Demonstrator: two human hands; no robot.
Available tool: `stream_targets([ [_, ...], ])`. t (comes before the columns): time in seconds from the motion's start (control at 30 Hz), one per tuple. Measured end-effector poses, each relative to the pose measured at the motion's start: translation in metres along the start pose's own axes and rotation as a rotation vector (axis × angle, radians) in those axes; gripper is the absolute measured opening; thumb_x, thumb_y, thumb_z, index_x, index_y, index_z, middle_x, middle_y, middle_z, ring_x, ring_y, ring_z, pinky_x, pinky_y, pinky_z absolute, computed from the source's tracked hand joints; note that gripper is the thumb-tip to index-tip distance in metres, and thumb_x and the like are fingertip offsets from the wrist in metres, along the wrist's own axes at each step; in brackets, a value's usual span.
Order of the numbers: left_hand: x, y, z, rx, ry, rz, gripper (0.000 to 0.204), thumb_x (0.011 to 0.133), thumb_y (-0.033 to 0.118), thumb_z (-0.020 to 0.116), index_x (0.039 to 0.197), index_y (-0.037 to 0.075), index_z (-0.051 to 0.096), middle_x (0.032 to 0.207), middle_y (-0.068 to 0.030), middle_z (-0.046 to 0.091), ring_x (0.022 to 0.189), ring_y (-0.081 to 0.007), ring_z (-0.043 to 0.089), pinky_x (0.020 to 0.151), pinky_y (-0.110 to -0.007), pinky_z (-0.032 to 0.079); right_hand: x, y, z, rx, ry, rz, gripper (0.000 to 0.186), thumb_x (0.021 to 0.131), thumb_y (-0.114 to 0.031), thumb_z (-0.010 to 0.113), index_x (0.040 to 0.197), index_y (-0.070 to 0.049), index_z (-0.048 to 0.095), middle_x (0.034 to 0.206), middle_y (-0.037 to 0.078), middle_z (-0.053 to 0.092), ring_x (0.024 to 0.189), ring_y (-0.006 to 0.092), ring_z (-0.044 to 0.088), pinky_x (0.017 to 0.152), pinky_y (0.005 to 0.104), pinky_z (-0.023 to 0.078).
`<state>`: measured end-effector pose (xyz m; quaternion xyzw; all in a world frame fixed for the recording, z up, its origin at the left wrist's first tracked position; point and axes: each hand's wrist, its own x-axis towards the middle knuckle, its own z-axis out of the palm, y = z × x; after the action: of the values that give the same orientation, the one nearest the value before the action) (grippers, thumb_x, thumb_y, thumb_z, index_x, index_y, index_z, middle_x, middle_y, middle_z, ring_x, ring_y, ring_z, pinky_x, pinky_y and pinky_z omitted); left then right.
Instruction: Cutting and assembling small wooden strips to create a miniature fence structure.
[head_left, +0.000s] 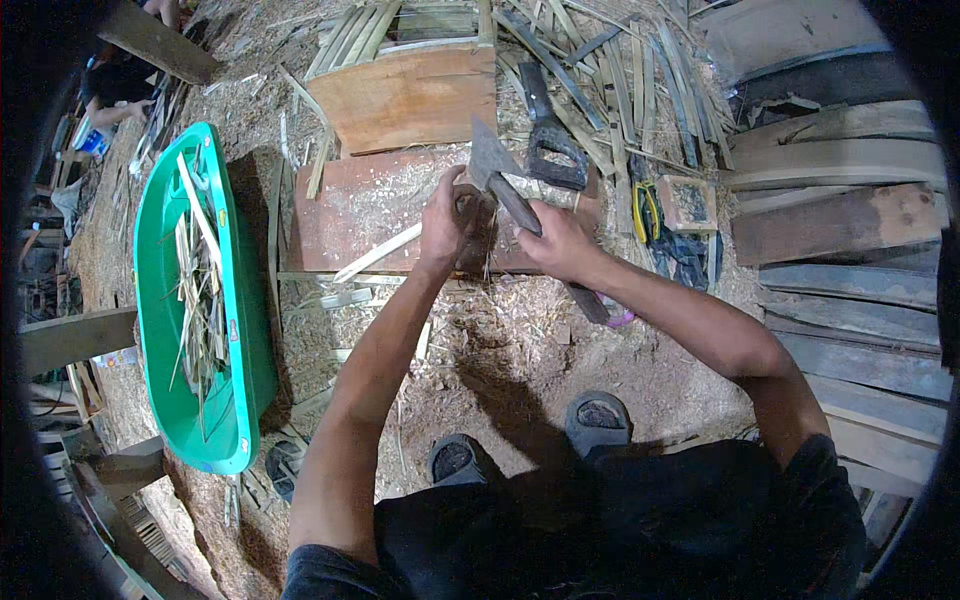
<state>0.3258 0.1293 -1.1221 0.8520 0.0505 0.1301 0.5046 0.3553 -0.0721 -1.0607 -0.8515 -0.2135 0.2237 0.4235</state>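
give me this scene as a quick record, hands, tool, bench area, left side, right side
right hand: closed around the handle of a bladed tool
left hand: beside a pale wood strip; grip unclear
work surface: reddish board, littered with chips
beyond right hand: black-handled saw
left side: green tub holding thin wood pieces
right side: yellow-handled tool

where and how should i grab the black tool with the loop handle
Best by its loop handle, probably from the near side with the right hand: the loop end lies toward the person, while the narrow end points away. That hand would first have to release the broad-bladed tool it holds.
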Motion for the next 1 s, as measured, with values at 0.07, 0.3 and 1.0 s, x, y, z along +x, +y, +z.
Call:
stream_targets([
  [0.07,0.000,-0.002,-0.002,0.015,0.020,0.047,0.048,0.088,0.005,0.063,0.133,0.006,0.045,0.095,-0.0147,0.071,0.091,-0.0354,0.067,0.079,-0.042,0.052,0.000,-0.005,0.001,-0.019,-0.012,0.002,0.029,0.087,-0.024,0.059,0.096,0.003,0.051,0.080,0.027,0.060,0.079,0.0459,0.061,0.071,0.0524,0.047],
  [0.3,0.002,-0.009,0.002,-0.138,0.014,0.037,0.050,0.082,-0.001,0.067,0.128,0.003,0.048,0.097,-0.0155,0.066,0.093,-0.0333,0.066,0.081,-0.041,0.052,-0.001,0.010,0.003,-0.075,0.021,-0.055,0.031,0.087,-0.024,0.060,0.098,0.003,0.052,0.082,0.029,0.060,0.080,0.0461,0.061,0.071,0.0531,0.046],
  [1.0,0.003,-0.013,0.003,-0.011,-0.009,0.096,0.053,0.072,0.000,0.073,0.120,0.001,0.050,0.103,-0.0175,0.059,0.097,-0.0339,0.059,0.088,-0.042,0.048,0.004,0.019,0.004,-0.142,-0.028,-0.028,0.030,0.087,-0.024,0.061,0.098,0.002,0.052,0.081,0.028,0.061,0.081,0.0461,0.063,0.072,0.0522,0.048],
])
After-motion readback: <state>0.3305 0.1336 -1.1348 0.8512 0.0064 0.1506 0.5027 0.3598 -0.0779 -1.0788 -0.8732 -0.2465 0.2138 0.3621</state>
